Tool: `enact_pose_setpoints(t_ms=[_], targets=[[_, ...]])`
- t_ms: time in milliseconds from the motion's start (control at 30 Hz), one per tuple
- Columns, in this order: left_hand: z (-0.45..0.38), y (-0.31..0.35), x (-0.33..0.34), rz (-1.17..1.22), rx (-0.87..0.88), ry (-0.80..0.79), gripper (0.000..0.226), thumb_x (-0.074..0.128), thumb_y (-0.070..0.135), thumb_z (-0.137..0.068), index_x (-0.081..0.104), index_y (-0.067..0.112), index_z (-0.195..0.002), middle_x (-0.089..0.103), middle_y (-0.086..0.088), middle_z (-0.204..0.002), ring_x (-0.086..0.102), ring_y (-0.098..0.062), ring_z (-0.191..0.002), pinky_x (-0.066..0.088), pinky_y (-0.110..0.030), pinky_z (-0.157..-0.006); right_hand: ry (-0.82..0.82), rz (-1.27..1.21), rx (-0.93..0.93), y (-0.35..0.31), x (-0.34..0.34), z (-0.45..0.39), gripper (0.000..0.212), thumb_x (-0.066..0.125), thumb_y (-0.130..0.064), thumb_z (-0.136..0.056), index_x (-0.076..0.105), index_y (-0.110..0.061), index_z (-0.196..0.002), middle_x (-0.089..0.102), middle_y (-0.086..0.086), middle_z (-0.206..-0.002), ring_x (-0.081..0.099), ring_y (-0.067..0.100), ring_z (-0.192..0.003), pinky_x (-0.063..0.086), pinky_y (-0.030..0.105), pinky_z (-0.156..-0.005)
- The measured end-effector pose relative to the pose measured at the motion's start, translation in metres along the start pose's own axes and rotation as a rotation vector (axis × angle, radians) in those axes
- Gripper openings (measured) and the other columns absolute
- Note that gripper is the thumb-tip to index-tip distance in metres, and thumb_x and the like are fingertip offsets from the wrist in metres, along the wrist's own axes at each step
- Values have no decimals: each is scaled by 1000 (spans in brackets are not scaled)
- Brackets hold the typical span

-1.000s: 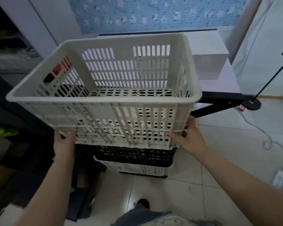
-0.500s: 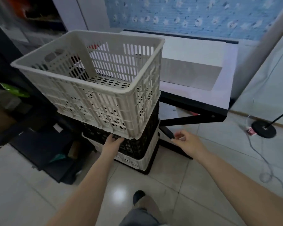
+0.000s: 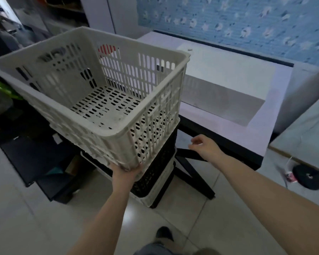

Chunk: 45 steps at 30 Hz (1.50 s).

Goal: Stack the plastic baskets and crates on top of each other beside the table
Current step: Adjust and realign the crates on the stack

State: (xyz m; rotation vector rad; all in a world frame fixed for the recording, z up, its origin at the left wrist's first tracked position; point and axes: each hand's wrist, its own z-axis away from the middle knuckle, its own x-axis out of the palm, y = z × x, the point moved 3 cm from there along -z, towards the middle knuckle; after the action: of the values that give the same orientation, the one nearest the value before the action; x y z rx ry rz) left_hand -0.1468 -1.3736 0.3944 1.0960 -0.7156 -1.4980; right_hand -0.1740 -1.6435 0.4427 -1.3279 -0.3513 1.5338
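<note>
Tiled floor (image 3: 26, 208), blue patterned wall behind; white table (image 3: 228, 85) at right. White crate (image 3: 92, 89) now sits atop black crate (image 3: 155, 166), w/ a white basket (image 3: 155, 196) at the bottom, stack just beside table frame. Change vs. 1 s ago: both hands were carrying the crate; right hand (image 3: 203, 147) has let go, hangs free, fingers loosely curled, empty. Left hand (image 3: 126, 174) still cups the near bottom corner. Judgement: placement nearly done; seating appears slightly skewed, so check alignment before release.
</note>
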Motion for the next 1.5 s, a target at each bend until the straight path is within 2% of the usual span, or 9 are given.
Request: enact_pose_setpoints(t_ms=[267, 567, 667, 867, 967, 1033, 1133, 1267, 1500], targets=[[0, -3, 12, -90, -81, 130, 103, 89, 27, -54, 36, 10, -140, 50, -10, -141, 49, -32, -127, 45, -42, -101, -169, 109, -89, -15, -25, -81, 58, 61, -23, -89, 40, -6, -140, 45, 11, -143, 44, 25, -130, 35, 27, -104], [39, -55, 52, -64, -169, 488, 84, 77, 7, -73, 29, 12, -142, 47, -5, -136, 47, -26, -127, 41, -39, -99, -338, -13, -40, 60, 2, -115, 39, 60, -15, -89, 54, -3, -125, 59, 12, -120, 53, 20, -103, 38, 23, -85], [49, -94, 75, -46, -353, 468, 92, 75, 11, -77, 19, 10, -149, 34, -12, -152, 37, -32, -138, 37, -41, -107, -411, 4, 66, 110, 19, -119, 38, 60, -10, -89, 53, 2, -124, 57, 9, -105, 52, 20, -97, 43, 24, -79], [27, -167, 90, 18, -477, 413, 94, 73, 15, -80, 12, 15, -152, 24, -11, -158, 30, -30, -142, 34, -41, -109, -499, 34, 181, 176, 77, -153, 56, 58, -19, -91, 37, -6, -142, 49, 9, -134, 49, 25, -122, 37, 23, -95], [-3, -205, 93, 37, -451, 422, 94, 73, 17, -81, 13, 16, -152, 24, -11, -158, 29, -30, -143, 35, -42, -108, -542, -12, 198, 207, 112, -182, 30, 63, -26, -85, 49, -25, -111, 49, -4, -111, 54, 17, -100, 40, 21, -83], [-27, -236, 99, 57, -429, 434, 94, 73, 17, -80, 13, 17, -152, 24, -11, -158, 30, -30, -142, 35, -42, -109, -522, 39, 158, 234, 138, -206, 24, 65, -28, -81, 54, -27, -101, 53, -3, -103, 56, 16, -91, 47, 24, -77], [-69, -289, 114, 115, -390, 453, 93, 74, 16, -79, 16, 18, -152, 26, -11, -157, 31, -31, -142, 35, -44, -110, -464, 61, 61, 264, 177, -240, 47, 58, -15, -90, 41, -16, -134, 50, 2, -124, 49, 18, -116, 42, 30, -100], [-121, -361, 146, 174, -299, 449, 79, 76, 4, -73, 36, 11, -141, 45, -10, -145, 43, -32, -132, 39, -40, -102, -450, 197, -157, 302, 237, -281, 18, 50, -14, -95, 53, -19, -112, 50, -3, -116, 48, 10, -105, 42, 16, -86], [-158, -428, 170, 184, -144, 589, 79, 83, 30, -60, 49, 12, -129, 62, -2, -119, 57, -25, -113, 47, -36, -85, -424, 149, -198, 349, 301, -345, 73, 71, -25, -79, 31, -10, -138, 49, 8, -132, 49, 27, -122, 43, 31, -94]])
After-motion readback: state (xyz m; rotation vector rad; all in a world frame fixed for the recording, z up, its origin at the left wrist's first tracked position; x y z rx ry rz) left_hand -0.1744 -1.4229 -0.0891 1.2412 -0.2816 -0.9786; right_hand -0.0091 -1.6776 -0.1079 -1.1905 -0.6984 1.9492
